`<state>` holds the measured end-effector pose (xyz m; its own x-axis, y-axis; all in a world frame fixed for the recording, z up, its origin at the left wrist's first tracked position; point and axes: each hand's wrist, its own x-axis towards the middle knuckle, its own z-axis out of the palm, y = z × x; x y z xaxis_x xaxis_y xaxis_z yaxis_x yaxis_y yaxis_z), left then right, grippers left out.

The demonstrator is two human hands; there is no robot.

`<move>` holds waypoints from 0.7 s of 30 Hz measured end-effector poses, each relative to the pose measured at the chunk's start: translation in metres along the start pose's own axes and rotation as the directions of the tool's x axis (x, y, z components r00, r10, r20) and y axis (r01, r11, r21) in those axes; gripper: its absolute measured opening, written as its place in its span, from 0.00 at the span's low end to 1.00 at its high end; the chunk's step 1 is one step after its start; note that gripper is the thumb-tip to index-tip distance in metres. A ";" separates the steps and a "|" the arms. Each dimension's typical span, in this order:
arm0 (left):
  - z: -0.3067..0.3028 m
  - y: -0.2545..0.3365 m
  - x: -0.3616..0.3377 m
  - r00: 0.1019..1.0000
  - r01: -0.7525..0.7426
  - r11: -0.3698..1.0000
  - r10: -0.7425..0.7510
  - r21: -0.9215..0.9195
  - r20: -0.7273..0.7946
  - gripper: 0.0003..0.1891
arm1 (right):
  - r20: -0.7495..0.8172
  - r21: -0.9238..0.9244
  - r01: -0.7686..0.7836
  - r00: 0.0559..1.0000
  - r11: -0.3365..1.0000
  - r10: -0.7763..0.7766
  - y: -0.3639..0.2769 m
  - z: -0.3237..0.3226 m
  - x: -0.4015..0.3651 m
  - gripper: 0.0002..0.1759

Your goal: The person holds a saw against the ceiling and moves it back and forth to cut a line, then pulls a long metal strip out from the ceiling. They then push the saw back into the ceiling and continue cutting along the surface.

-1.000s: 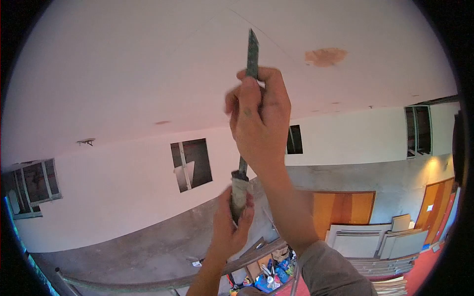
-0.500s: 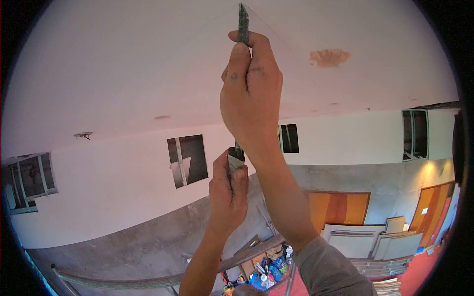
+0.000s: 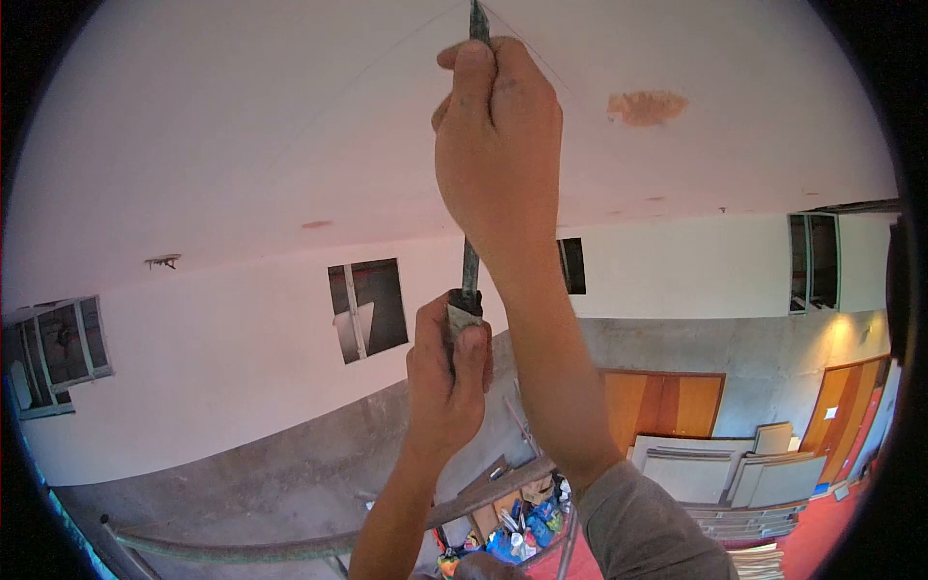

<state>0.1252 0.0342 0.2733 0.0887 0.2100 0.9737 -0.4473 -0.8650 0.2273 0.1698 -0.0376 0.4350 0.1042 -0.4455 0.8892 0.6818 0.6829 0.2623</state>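
Note:
A long, narrow metal blade (image 3: 471, 266) with a slanted, pointed tip reaches up to the pale ceiling. My right hand (image 3: 498, 135) grips its upper part between thumb and fingers, so only the dark tip shows above the knuckles. Lower down, my left hand (image 3: 449, 367) is wrapped round the light-and-dark handle (image 3: 465, 307) of the same tool. A stretch of shaft is visible between the two hands. Faint straight lines run across the ceiling (image 3: 290, 145) and meet in a V near the tip.
A brownish patch (image 3: 648, 107) marks the ceiling to the right. Cut-out openings (image 3: 377, 309) show in the white upper wall. Below are a metal rail (image 3: 251, 553), bags and loose items (image 3: 527, 532), stacked boards (image 3: 686, 474) and wooden doors (image 3: 667, 401).
My right hand has moved up along the blade, leaving less tip above it and more shaft between my hands. My left hand stays at nearly the same spot.

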 end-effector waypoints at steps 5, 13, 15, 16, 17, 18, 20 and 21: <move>0.000 0.015 0.001 0.998 0.063 0.995 -0.063 -0.076 0.003 0.23 | -0.017 -0.025 -0.012 1.000 1.000 0.011 -0.011 0.001 0.007 0.13; -0.008 0.026 0.006 0.996 0.079 0.996 -0.080 -0.031 -0.028 0.20 | -0.092 -0.017 0.074 0.993 0.997 -0.075 -0.006 0.011 0.011 0.11; -0.014 0.021 0.011 0.998 0.054 0.998 -0.054 -0.015 -0.036 0.20 | -0.118 0.000 0.084 0.989 0.996 -0.083 -0.001 0.018 0.009 0.10; -0.016 0.018 0.015 0.998 0.038 0.999 -0.038 -0.009 -0.040 0.20 | -0.102 -0.008 0.060 0.993 0.998 -0.060 0.001 0.020 0.009 0.10; -0.019 0.013 0.019 0.999 0.022 1.000 -0.021 0.023 -0.035 0.19 | -0.085 -0.015 0.037 0.996 0.999 -0.038 0.004 0.021 0.010 0.10; -0.023 0.007 0.023 1.000 0.005 0.998 -0.003 0.055 -0.030 0.19 | -0.113 -0.022 0.088 0.989 0.996 -0.090 0.007 0.021 0.010 0.10; -0.029 0.006 0.027 1.000 0.003 0.997 -0.002 0.077 -0.010 0.19 | -0.174 -0.036 0.191 0.965 0.981 -0.195 0.011 0.022 0.010 0.09; -0.030 0.008 0.029 1.000 0.019 0.998 -0.019 0.063 0.004 0.19 | -0.153 -0.030 0.134 0.979 0.991 -0.137 0.010 0.021 0.011 0.09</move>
<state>0.0974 0.0468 0.3027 0.1010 0.2246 0.9692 -0.3881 -0.8881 0.2462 0.1629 -0.0235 0.4557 0.1191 -0.6181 0.7770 0.7110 0.5994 0.3678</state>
